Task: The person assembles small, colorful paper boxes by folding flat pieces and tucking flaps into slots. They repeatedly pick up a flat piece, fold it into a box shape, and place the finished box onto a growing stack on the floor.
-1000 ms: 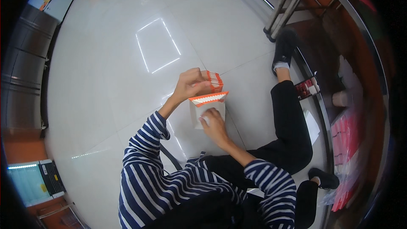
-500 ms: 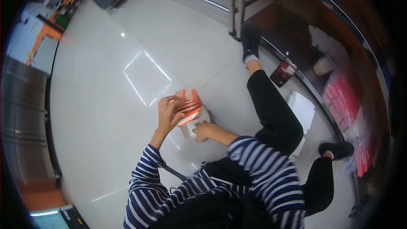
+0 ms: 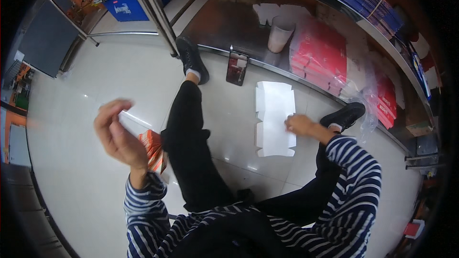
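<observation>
A flat white card blank (image 3: 276,129) with notched, flapped edges lies on the floor between my legs. My right hand (image 3: 301,125) is over its right edge, fingers curled together; whether they pinch the card is hidden. My left hand (image 3: 119,134) is raised on the left, its fingers loosely bent and the thumb apart, with nothing in it. Partly behind that hand, beside my left knee, stands a stack of orange-and-white folded card pieces (image 3: 152,145) on the floor.
A phone (image 3: 236,68) leans against the low shelf edge ahead. On the shelf sit a plastic cup (image 3: 280,33), plastic-wrapped red packs (image 3: 319,50) and, higher up, a banded blue stack (image 3: 375,7). A metal table leg (image 3: 152,12) and a blue cooler box (image 3: 125,4) stand far left.
My view has turned to the right. Both hands have let go of the orange-and-white stack; my right hand has moved across to the white card, and my left has lifted away.
</observation>
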A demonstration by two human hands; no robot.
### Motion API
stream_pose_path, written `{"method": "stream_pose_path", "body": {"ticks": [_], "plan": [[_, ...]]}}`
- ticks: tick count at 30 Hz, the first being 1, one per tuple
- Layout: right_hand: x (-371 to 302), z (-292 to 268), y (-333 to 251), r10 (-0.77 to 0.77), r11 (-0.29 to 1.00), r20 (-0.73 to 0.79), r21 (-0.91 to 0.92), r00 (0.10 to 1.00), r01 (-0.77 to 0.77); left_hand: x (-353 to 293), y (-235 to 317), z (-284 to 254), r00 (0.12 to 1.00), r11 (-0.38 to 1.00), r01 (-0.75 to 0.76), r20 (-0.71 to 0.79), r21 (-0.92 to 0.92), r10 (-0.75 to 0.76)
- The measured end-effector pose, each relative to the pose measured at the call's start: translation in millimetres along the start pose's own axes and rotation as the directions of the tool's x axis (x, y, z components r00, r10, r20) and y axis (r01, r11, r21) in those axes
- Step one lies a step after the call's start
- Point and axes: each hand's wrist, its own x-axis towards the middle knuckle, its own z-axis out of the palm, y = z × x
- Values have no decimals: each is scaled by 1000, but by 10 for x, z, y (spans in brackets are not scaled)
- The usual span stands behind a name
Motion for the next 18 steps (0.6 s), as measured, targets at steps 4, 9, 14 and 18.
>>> {"method": "stream_pose_path", "body": {"ticks": [4,9,14,18], "plan": [[61,504,-220,-297,930,98,-194,950,311,389,156,1024,946,874,304,230,-378,-229],[197,737,-629,-255,940,-49,-247,966,236,538,-138,1695,913,827,393,278,-402,-299],[389,893,-703,-177,950,-49,-269,983,158,409,-489,1676,793,670,608,347,-426,-500],[391,692,-688,-264,941,20,-213,964,263,224,-607,1778,712,612,698,454,-373,-535]]}}
